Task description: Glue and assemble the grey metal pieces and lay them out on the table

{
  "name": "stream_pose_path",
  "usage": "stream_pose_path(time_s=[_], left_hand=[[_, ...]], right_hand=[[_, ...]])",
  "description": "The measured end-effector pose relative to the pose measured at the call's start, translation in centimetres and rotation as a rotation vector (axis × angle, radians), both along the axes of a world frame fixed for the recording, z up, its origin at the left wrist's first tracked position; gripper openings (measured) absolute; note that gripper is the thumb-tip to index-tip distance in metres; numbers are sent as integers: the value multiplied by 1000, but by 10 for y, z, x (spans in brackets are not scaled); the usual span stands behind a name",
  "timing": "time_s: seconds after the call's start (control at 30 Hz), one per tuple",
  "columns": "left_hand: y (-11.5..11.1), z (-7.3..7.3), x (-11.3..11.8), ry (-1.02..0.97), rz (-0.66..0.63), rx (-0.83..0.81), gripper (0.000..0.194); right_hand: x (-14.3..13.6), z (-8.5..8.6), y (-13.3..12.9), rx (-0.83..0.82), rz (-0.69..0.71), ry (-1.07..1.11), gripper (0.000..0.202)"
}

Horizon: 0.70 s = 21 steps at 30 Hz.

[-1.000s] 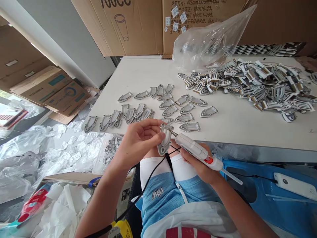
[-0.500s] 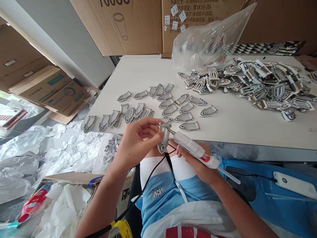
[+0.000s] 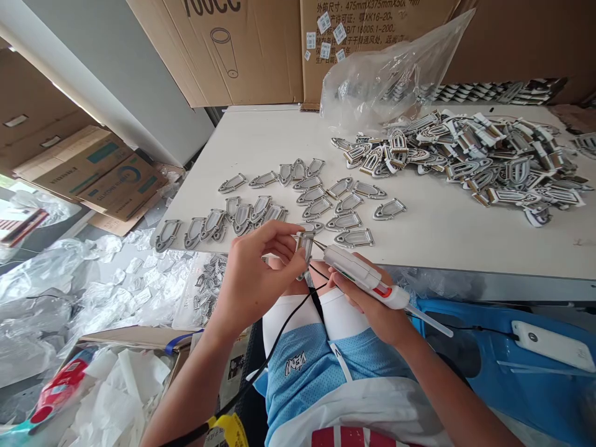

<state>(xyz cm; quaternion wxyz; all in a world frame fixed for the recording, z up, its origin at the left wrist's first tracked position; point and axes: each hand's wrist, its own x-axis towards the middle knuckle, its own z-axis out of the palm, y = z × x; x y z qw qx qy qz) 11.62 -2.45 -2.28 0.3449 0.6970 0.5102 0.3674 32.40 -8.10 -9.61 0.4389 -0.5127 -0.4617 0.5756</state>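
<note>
Between the thumb and fingers of my left hand [image 3: 261, 261] is a small grey frame-shaped plastic part [image 3: 305, 243], held upright over my lap by the table edge. My right hand [image 3: 367, 298] is wrapped round a white glue gun [image 3: 358, 270] with a red patch and a clear glue stick [image 3: 431, 320] out of its back. Its metal nozzle points up and left, at or very near the right edge of the part; whether they touch I cannot tell. Just beyond my hands, several similar grey parts [image 3: 351, 238] lie spread on the white table [image 3: 200, 180].
A large heap of such parts [image 3: 507, 155] covers the table's right side, near a clear plastic bag [image 3: 372, 81]. Cardboard boxes [image 3: 261, 56] stand behind. A black cord crosses my lap. At right is a blue chair [image 3: 493, 335] with a white device [image 3: 554, 346]; plastic wrapping [image 3: 116, 292] litters the floor.
My left hand has turned the grey part slightly, so the thumb covers more of its lower end. The glue gun has shifted a little left with its nozzle still by the part.
</note>
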Motion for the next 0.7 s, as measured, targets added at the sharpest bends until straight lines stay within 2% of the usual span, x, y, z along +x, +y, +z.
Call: stream_pose_path(time_s=[0.13, 0.23, 0.7], left_hand=[[0, 1, -1, 180, -50, 226, 19], [0, 1, -2, 225, -80, 338, 19], [5, -2, -6, 199, -91, 276, 19]], right_hand=[[2, 4, -1, -13, 30, 10, 27], [2, 8, -3, -28, 33, 28, 24], [3, 15, -4, -25, 104, -100, 25]])
